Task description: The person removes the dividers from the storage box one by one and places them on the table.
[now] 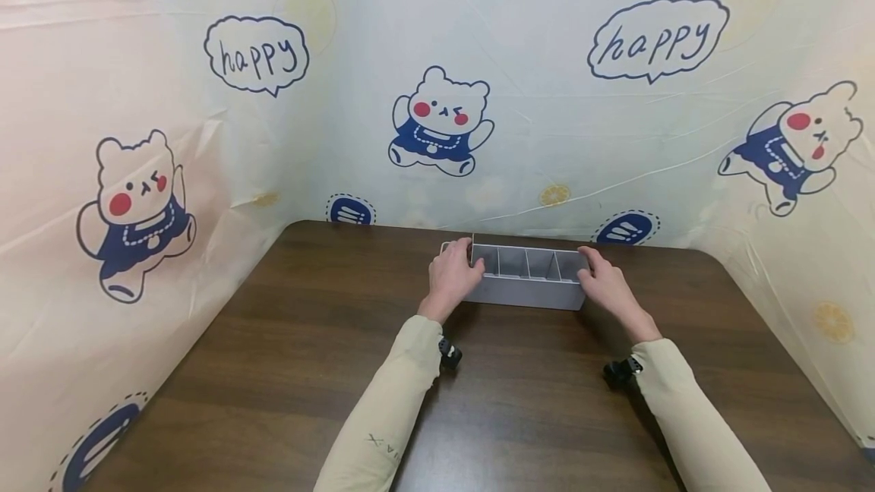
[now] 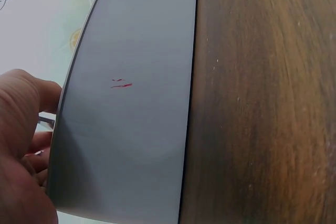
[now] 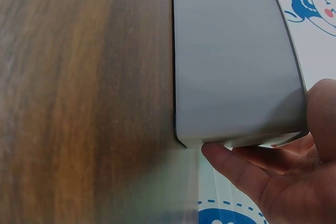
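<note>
Grey divided box (image 1: 526, 294) at far side of dark wood tabletop (image 1: 526, 401), long axis left to right. Left hand (image 1: 451, 273) grips its left end, thumb over near rim; right hand (image 1: 608, 285) grips right end. Red marks (image 2: 122, 84) on near wall.

I have a big brown table (image 1: 533, 408) in front of me. It has dark wood stripes and round corners at the back. A long gray box (image 1: 526, 293) sits on it near the far edge. Light shines on the close part.
</note>
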`<state>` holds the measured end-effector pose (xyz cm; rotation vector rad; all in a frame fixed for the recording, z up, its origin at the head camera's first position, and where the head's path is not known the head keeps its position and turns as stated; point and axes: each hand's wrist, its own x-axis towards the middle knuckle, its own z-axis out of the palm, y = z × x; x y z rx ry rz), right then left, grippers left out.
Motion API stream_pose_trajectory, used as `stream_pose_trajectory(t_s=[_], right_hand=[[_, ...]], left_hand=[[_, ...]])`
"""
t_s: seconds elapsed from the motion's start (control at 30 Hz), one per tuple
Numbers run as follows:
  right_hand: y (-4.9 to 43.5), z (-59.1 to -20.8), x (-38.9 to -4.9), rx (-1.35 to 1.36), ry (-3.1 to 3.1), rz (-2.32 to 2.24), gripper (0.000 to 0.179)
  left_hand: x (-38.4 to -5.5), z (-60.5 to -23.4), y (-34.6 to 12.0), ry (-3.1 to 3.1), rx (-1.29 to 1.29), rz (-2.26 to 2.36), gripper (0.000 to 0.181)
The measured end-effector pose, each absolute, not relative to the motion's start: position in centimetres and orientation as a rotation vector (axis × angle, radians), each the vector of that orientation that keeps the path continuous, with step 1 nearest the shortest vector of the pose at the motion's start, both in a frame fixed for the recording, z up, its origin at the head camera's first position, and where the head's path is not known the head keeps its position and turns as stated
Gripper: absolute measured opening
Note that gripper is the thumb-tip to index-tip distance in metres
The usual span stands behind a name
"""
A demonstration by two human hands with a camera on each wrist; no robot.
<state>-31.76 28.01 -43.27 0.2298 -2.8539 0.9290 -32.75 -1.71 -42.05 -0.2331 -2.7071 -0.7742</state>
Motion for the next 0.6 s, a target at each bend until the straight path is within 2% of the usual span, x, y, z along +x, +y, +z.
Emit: stream_pose_trajectory(t_s=[0.6], right_hand=[[27.99, -43.31, -31.85, 0.209, -2.868, 0.939, 0.050]], left_hand=[[-32.75, -42.47, -1.62, -2.578, -0.210, -0.892, 0.040]])
